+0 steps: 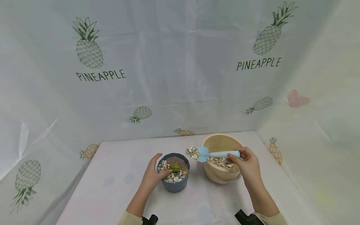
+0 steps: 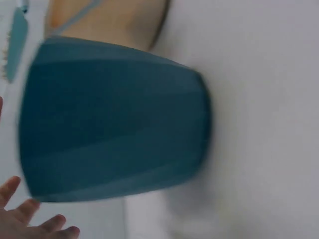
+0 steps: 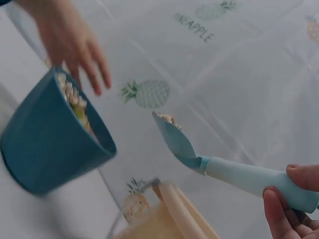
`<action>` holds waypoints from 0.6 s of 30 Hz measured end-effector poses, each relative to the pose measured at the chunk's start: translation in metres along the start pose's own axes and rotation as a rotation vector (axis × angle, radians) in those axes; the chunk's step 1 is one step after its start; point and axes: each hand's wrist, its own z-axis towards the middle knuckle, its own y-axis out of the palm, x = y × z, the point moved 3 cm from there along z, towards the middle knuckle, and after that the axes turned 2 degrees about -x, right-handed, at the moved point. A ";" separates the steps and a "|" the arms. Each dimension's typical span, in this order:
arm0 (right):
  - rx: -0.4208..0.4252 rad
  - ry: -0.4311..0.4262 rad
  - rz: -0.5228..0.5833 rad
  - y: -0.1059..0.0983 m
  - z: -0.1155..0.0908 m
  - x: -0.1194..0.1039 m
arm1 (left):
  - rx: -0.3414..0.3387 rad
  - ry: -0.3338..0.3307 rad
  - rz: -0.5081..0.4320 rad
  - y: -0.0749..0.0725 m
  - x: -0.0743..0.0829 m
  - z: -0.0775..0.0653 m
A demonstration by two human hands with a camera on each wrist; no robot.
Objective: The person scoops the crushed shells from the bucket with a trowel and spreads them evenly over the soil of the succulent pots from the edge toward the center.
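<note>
Between thumb and fingers, my right hand (image 1: 248,159) pinches the handle end of a light-blue hand trowel (image 1: 225,154). Its blade carries a heap of small pale pebbles (image 1: 192,152) and is level, just left of the cream pot's opening. A blue-grey plant pot (image 1: 174,187) stands to the left, holding a green succulent (image 1: 175,167) and white pebbles (image 1: 173,178). At that pot's left rim is my left hand (image 1: 153,175), thumb reaching over the pebbles toward the succulent. In the left wrist view its fingers (image 2: 27,208) are spread beside the rim.
A large cream pot (image 1: 216,176) stands on the right of the pale-covered table (image 1: 121,187), with more pebbles (image 1: 222,162) inside. Behind and at the sides hangs a pale sheet (image 1: 174,62) printed with pineapples. A black wrist mount (image 1: 248,217) shows on my right forearm.
</note>
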 end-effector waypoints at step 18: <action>0.074 0.039 0.158 0.040 -0.036 0.018 | -0.428 0.155 -0.166 0.002 -0.047 0.025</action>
